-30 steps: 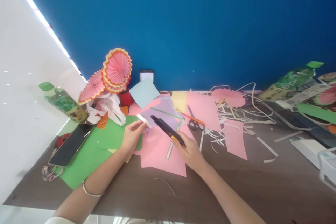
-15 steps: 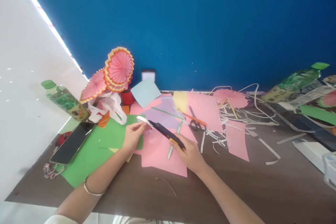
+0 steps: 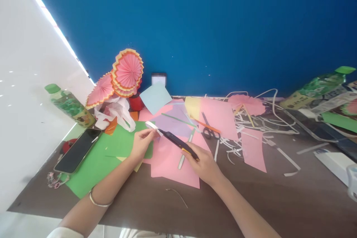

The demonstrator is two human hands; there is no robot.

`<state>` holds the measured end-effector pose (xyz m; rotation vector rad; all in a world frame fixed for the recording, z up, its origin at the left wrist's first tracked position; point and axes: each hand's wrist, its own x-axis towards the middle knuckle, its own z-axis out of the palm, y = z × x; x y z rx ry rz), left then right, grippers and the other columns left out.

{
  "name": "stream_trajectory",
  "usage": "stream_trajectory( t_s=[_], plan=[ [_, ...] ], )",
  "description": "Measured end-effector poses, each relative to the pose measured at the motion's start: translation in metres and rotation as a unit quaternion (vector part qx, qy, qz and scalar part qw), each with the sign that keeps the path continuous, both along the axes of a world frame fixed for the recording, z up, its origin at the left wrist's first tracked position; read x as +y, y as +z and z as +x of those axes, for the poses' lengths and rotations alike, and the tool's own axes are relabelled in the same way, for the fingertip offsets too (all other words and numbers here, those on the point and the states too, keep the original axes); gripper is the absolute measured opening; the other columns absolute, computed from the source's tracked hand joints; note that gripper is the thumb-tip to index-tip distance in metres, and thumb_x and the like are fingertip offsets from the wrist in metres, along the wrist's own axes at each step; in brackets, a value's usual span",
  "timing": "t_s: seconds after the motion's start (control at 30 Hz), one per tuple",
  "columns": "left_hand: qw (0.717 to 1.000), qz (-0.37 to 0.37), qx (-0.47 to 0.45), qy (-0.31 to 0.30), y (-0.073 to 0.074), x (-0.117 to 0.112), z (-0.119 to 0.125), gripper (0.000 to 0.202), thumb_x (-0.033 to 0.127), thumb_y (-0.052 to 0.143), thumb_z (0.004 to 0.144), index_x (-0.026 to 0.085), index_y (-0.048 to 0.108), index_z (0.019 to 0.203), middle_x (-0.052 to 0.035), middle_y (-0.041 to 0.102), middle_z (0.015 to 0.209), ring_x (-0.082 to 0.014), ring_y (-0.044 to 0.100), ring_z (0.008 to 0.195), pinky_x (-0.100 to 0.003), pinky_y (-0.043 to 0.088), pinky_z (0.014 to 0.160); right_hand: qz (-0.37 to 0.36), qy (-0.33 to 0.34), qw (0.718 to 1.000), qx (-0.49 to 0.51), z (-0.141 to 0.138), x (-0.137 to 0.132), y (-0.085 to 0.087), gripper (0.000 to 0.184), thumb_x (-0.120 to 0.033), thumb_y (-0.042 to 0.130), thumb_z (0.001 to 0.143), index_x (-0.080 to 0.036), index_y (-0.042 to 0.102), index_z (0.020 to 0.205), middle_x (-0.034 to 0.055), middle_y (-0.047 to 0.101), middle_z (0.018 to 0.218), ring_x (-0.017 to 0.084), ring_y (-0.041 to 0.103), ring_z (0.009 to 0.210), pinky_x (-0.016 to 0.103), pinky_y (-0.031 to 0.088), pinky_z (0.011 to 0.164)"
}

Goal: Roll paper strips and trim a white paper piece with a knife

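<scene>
My left hand [image 3: 142,144] pinches a narrow white paper strip [image 3: 151,125] between thumb and fingertips, with one end curving up past the fingers. In my right hand [image 3: 203,161] is a black utility knife [image 3: 176,141] with a yellow part, its tip pointing left. That tip meets or almost meets the strip beside my left fingertips; I cannot tell whether it touches. Both hands hover over overlapping pink paper [image 3: 175,171] and green paper [image 3: 92,171]. A thin pale green-and-white strip [image 3: 186,149] lies just beyond my right fingers.
Black-handled scissors [image 3: 208,132] rest right of centre, near many white paper scraps [image 3: 234,148]. At left are a phone [image 3: 78,151], a green-capped bottle [image 3: 69,106], a white plastic bag [image 3: 118,113] and folded paper fans [image 3: 128,71]. Another bottle [image 3: 320,86] leans at right. A blue wall [image 3: 195,26] stands behind.
The view has shifted very slightly. Both hands keep nearly the same pose, with the knife tip still by the white strip.
</scene>
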<state>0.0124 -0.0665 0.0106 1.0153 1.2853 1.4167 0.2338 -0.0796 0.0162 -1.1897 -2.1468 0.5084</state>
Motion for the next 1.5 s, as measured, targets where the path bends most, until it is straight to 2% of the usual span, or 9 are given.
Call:
stream_trajectory(
  t_s=[0.23,0.33,0.6,0.87,1.1,1.3,1.4,1.5],
  plan=[
    [0.999,-0.018,-0.016,0.038,0.005,0.000,0.000,0.026,0.038,0.068,0.063,0.013,0.067,0.070,-0.0054,0.067,0.063,-0.0164,0.062,0.061,-0.031,0.051,0.067,0.067,0.001,0.997,-0.033,-0.001,-0.003,0.001,0.025,-0.036,0.039,0.087,-0.019,0.054,0.097,0.0014,0.058,0.063,0.012,0.052,0.050,0.023,0.042,0.051],
    [0.999,-0.017,-0.014,0.043,0.005,0.001,0.000,0.025,0.037,0.068,0.063,0.013,0.067,0.069,-0.0053,0.067,0.063,-0.0161,0.062,0.061,-0.030,0.051,0.067,0.077,-0.004,0.996,-0.045,-0.001,-0.004,0.001,0.026,-0.036,0.039,0.087,-0.019,0.055,0.098,0.0029,0.060,0.065,0.013,0.054,0.052,0.023,0.043,0.054],
    [0.997,-0.026,-0.025,0.063,0.000,0.000,0.001,0.023,0.035,0.069,0.062,0.013,0.068,0.068,-0.0053,0.067,0.066,-0.0167,0.062,0.064,-0.031,0.050,0.070,0.086,-0.004,0.994,-0.071,-0.003,-0.008,0.004,0.029,-0.035,0.036,0.088,-0.017,0.055,0.099,0.0022,0.056,0.057,0.012,0.049,0.047,0.023,0.040,0.050],
    [0.988,-0.022,-0.119,0.099,0.001,0.008,-0.012,0.019,0.032,0.069,0.061,0.013,0.066,0.066,-0.0018,0.065,0.064,-0.0125,0.060,0.063,-0.028,0.049,0.070,0.094,-0.004,0.985,-0.148,0.000,-0.001,-0.011,0.032,-0.034,0.035,0.088,-0.014,0.058,0.098,0.0049,0.061,0.062,0.015,0.057,0.052,0.025,0.039,0.047],
    [0.991,-0.033,-0.104,0.081,0.001,0.005,-0.008,0.024,0.034,0.070,0.061,0.012,0.066,0.069,-0.0037,0.064,0.066,-0.0124,0.058,0.061,-0.027,0.049,0.066,0.086,-0.054,0.995,-0.021,-0.003,-0.003,-0.006,0.026,-0.034,0.042,0.086,-0.017,0.056,0.101,0.0072,0.066,0.076,0.015,0.059,0.056,0.026,0.046,0.053],
    [0.984,-0.053,-0.154,0.067,0.000,0.004,-0.005,0.020,0.031,0.069,0.061,0.013,0.064,0.070,-0.0041,0.064,0.069,-0.0124,0.060,0.065,-0.026,0.050,0.067,0.042,-0.056,0.997,0.037,-0.010,-0.009,-0.003,0.022,-0.034,0.046,0.084,-0.019,0.056,0.095,0.0055,0.065,0.076,0.016,0.060,0.061,0.027,0.049,0.057],
    [0.969,-0.091,-0.227,0.044,0.000,-0.001,0.000,0.017,0.028,0.069,0.062,0.014,0.062,0.070,-0.0042,0.064,0.070,-0.0130,0.061,0.069,-0.026,0.050,0.070,-0.022,-0.066,0.992,0.101,-0.014,-0.011,0.002,0.023,-0.038,0.046,0.083,-0.019,0.055,0.093,0.0051,0.064,0.074,0.016,0.060,0.062,0.026,0.049,0.053],
    [0.948,-0.131,-0.291,-0.014,-0.001,-0.010,0.012,0.014,0.025,0.069,0.062,0.015,0.061,0.070,-0.0035,0.065,0.071,-0.0118,0.061,0.070,-0.025,0.049,0.074,-0.145,-0.043,0.963,0.221,-0.019,-0.013,0.005,0.029,-0.041,0.043,0.084,-0.019,0.048,0.103,0.0040,0.061,0.073,0.014,0.060,0.056,0.024,0.048,0.045]
  ],
)
